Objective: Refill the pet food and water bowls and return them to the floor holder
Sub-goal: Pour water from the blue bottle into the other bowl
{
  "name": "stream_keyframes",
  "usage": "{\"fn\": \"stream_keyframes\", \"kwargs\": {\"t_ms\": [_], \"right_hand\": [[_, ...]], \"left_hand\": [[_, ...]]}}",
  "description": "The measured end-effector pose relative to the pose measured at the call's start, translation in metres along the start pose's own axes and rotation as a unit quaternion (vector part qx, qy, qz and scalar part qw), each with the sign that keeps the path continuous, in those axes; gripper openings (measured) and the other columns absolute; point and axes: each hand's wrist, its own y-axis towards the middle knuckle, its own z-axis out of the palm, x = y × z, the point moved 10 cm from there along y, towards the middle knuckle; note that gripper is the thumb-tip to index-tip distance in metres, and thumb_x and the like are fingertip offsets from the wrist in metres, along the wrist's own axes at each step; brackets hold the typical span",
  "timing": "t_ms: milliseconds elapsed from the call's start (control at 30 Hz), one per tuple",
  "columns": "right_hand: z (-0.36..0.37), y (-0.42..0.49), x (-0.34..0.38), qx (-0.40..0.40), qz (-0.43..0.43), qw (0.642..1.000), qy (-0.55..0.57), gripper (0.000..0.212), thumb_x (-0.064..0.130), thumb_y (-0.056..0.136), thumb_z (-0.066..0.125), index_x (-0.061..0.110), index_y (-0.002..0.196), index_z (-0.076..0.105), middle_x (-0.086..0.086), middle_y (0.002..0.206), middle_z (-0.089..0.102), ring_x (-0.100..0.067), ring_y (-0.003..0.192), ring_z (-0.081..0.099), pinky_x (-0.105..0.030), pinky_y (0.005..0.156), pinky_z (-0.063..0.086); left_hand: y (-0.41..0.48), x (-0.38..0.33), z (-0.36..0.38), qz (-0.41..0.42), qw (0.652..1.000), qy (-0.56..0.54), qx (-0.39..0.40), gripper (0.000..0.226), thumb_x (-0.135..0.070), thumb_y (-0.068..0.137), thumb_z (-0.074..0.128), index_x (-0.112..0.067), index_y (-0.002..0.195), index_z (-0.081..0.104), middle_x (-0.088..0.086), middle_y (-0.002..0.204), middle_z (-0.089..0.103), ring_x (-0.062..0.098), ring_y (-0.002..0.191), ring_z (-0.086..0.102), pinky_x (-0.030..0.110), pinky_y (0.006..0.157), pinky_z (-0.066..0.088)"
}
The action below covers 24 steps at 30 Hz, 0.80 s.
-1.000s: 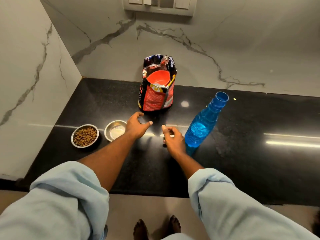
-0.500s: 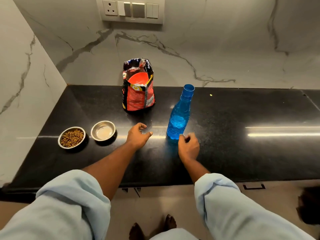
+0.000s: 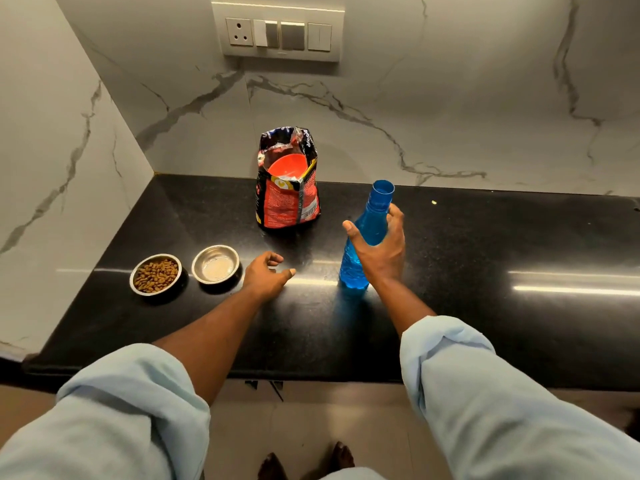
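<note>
Right hand [image 3: 379, 252] was wrapped round the blue bottle [image 3: 351, 268] near its shoulder, bottle standing on the counter [image 3: 485, 254]. Left hand [image 3: 265, 275] lay loosely curled, holding nothing, just beside the water bowl [image 3: 215, 247].

Two shiny metal bowls [image 3: 187, 271] sit on the glossy black stone counter [image 3: 485, 258]; the blue bottle [image 3: 363, 237] looks like translucent plastic, the food bag [image 3: 287, 195] glossy crinkled foil.

a glossy black countertop [image 3: 485, 244] meets white veined marble walls [image 3: 450, 98]. a switch panel [image 3: 278, 32] is mounted on the back wall.
</note>
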Motion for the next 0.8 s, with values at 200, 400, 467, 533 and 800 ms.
{"fn": "stream_keyframes", "kwargs": {"t_ms": [200,400,467,533,800], "right_hand": [[0.028,0.011,0.034,0.05,-0.104,0.993,-0.005,0.051,0.059,0.091,0.074,0.024,0.122,0.051,0.007,0.104,0.063,-0.009,0.093,0.063,-0.018,0.081,0.053],[0.073,0.007,0.07,0.126,-0.182,0.975,-0.03,0.042,0.037,0.081,0.079,0.024,0.112,0.053,0.009,0.094,0.061,-0.013,0.077,0.059,-0.019,0.068,0.044],[0.09,0.004,0.078,0.159,-0.196,0.966,-0.049,0.048,0.037,0.08,0.079,0.025,0.119,0.054,0.008,0.096,0.065,-0.015,0.079,0.062,-0.027,0.069,0.048],[0.11,-0.002,0.086,0.209,-0.219,0.951,-0.069,0.059,0.038,0.08,0.08,0.026,0.13,0.053,0.003,0.105,0.07,-0.016,0.086,0.065,-0.03,0.073,0.052],[0.189,-0.042,0.114,0.365,-0.347,0.843,-0.189,0.064,0.041,0.078,0.08,0.033,0.131,0.045,0.002,0.111,0.069,-0.015,0.084,0.056,-0.031,0.074,0.041]], "left_hand": [[0.003,0.019,-0.032,-0.028,0.998,-0.014,-0.049,0.034,-0.028,0.088,0.083,-0.014,0.114,0.068,0.005,0.115,0.069,0.027,0.11,0.069,0.046,0.1,0.057],[0.001,0.038,-0.072,-0.058,0.99,-0.018,-0.13,0.024,-0.029,0.089,0.08,-0.013,0.104,0.069,0.003,0.102,0.071,0.024,0.101,0.066,0.03,0.089,0.046],[-0.004,0.047,-0.087,-0.086,0.982,-0.022,-0.166,0.018,-0.03,0.089,0.077,-0.013,0.093,0.07,0.004,0.091,0.07,0.03,0.1,0.069,0.031,0.088,0.048],[-0.01,0.055,-0.102,-0.119,0.973,-0.017,-0.198,0.016,-0.031,0.089,0.074,-0.017,0.084,0.067,0.006,0.09,0.067,0.034,0.104,0.068,0.032,0.088,0.048],[-0.022,0.104,-0.128,-0.218,0.94,-0.071,-0.251,0.029,-0.036,0.091,0.073,-0.008,0.099,0.074,0.016,0.11,0.075,0.036,0.111,0.07,0.044,0.101,0.056]]}}
